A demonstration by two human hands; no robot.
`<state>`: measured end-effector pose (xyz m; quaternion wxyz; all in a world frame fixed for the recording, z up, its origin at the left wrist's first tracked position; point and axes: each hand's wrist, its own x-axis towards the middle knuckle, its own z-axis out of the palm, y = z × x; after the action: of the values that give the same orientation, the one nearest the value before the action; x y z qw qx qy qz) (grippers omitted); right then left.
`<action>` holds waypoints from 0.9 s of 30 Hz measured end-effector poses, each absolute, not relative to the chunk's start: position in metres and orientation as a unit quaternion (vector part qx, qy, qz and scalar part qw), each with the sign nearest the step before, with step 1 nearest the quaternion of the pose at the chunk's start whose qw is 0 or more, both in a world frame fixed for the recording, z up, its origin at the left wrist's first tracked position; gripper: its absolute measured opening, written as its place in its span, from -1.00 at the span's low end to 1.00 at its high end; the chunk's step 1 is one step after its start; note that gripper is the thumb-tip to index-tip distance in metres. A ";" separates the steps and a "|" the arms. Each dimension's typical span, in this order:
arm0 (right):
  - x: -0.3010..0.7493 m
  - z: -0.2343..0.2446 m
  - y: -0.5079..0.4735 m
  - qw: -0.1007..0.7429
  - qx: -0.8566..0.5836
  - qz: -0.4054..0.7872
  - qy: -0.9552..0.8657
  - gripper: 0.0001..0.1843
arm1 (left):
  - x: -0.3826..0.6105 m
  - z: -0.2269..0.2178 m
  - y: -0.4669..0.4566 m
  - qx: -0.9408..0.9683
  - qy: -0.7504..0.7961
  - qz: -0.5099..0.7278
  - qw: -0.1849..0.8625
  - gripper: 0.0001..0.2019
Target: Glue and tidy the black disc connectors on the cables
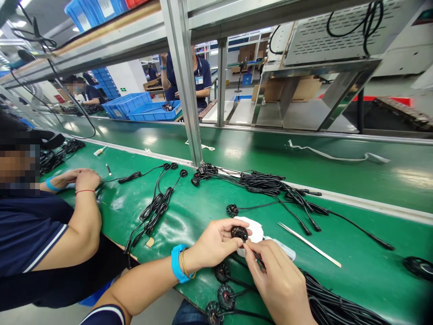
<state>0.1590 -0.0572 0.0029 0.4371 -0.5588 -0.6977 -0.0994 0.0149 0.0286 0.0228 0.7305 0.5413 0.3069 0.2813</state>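
Observation:
My left hand (214, 243) pinches a small round black connector disc (239, 233) between thumb and fingers, just over a white round pad (256, 230) on the green bench (189, 212). My right hand (279, 282) meets it from the right, fingertips closed on the disc's edge and on a thin black piece I cannot make out. More black discs on cables (223, 289) lie under my wrists at the bench's front edge.
A metal tweezer (309, 244) lies right of the pad. Bundles of black cables (270, 183) sit behind, others (154, 210) to the left. A co-worker's hands (79, 179) rest on the bench at left. A metal post (184, 81) rises mid-bench; blue bins (140, 106) stand beyond.

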 end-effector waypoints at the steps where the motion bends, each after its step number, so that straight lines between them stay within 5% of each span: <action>1: 0.159 0.003 -0.057 0.434 -0.560 -0.097 -0.699 -0.96 | 0.015 0.021 0.028 0.537 0.312 0.286 0.729 -0.61; 17: 0.159 0.008 -0.055 0.407 -0.565 -0.145 -0.703 -0.97 | 0.012 0.018 0.021 0.605 0.328 0.281 0.669 -0.52; 27: 0.162 0.005 -0.055 0.424 -0.565 -0.115 -0.698 -0.96 | 0.014 0.014 0.024 0.547 0.311 0.271 0.728 -0.45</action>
<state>0.1617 -0.0546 0.0049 0.4244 -0.5649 -0.6982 -0.1153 0.0137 0.0242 0.0138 0.7285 0.5473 0.3108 0.2706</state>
